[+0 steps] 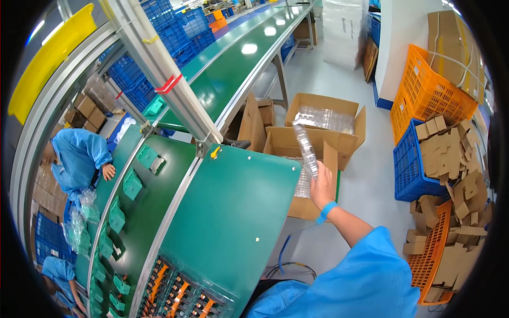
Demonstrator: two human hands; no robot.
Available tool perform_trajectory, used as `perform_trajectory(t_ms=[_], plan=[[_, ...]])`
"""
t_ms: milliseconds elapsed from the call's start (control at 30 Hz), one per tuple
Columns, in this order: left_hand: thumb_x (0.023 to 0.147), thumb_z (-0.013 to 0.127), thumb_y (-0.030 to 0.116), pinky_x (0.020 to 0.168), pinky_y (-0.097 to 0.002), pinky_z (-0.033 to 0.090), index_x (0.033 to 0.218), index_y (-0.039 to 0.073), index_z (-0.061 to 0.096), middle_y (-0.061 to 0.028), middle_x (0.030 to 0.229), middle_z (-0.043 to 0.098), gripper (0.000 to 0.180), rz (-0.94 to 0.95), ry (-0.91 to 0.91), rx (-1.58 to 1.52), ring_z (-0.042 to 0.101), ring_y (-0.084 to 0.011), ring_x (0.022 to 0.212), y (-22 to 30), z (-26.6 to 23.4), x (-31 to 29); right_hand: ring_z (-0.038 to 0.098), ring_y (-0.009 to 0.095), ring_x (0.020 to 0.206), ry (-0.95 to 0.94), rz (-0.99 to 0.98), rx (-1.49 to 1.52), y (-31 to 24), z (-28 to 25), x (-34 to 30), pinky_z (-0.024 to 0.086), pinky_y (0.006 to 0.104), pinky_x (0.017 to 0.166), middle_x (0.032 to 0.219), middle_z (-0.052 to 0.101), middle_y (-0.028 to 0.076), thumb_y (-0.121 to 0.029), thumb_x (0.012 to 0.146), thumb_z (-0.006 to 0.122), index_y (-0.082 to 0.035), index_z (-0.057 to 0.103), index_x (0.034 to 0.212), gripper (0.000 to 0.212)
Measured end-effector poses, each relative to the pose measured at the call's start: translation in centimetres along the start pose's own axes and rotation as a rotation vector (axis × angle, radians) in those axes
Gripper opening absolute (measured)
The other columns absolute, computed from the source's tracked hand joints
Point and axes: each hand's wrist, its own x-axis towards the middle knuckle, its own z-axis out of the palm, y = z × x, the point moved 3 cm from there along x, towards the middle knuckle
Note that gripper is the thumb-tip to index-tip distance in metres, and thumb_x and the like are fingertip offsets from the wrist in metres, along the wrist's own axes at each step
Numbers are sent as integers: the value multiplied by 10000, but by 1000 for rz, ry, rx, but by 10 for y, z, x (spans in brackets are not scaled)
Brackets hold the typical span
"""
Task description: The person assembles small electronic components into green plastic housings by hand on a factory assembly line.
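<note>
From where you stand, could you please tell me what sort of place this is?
It looks like a factory floor, probably an assembly or packing line: a green conveyor belt bears a row of teal plastic parts, and blue plastic crates are stacked beyond.

right hand [322, 186] grips clear plastic tray [306, 148] | open cardboard box [286, 142] near | green tabletop [233, 212] leftward

The green table [238, 196] carries clear trays [195, 289] of orange and black parts [178, 298].
</note>
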Motion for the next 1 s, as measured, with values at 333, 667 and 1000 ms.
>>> perform_trajectory(t_ms=[333, 667, 1000], plan=[[887, 553, 51, 867, -333, 467, 1209, 17, 476, -134, 1139, 564, 332, -174, 120, 130, 565, -223, 1007, -24, -1, 1, 507, 372, 926, -272, 97, -143, 59, 13, -29, 431, 474, 765, 1015, 517, 189, 77, 741, 506, -51, 424, 1153, 439], [876, 570, 41, 871, -334, 471, 1183, 15, 503, -121, 1137, 573, 316, -264, 143, 210, 576, -212, 985, -43, 6, 7, 546, 390, 936, -129, 299, -20, 84, 38, 41, 459, 456, 761, 1063, 541, 180, 7, 724, 596, -32, 422, 1150, 462], [878, 540, -2, 861, -334, 481, 1192, 18, 494, -112, 1117, 575, 318, -390, 129, 271, 579, -210, 975, -61, 21, 14, 572, 216, 750, -193, 874, 609, 176, 178, 37, 498, 388, 640, 866, 555, 115, -25, 755, 594, -13, 380, 1200, 494]])
